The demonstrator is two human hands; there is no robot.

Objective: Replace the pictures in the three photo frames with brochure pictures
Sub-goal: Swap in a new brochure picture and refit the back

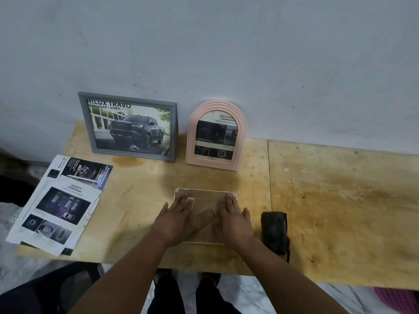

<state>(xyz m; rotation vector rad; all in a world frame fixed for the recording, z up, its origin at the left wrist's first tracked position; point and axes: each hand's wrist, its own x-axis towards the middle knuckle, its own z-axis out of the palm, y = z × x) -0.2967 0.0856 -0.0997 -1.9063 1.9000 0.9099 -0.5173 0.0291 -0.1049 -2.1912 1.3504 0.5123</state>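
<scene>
A white-edged photo frame [205, 198] lies face down on the wooden table [328, 200], its brown backing board up. My left hand [175, 217] rests flat on its left half, fingers straight. On the right half, my right hand [234, 219] presses down with straight fingers. A grey rectangular frame [129, 126] holding a pickup truck picture leans on the wall at the back left. Beside it stands a pink arched frame [216, 135] with a brochure picture. Loose brochure pages [59, 207] lie at the table's left edge.
A black pouch [275, 233] lies just right of my right hand. A seam [269, 177] splits the table top. A pink object [399, 300] shows on the floor at the bottom right. The grey wall [226, 53] closes off the back.
</scene>
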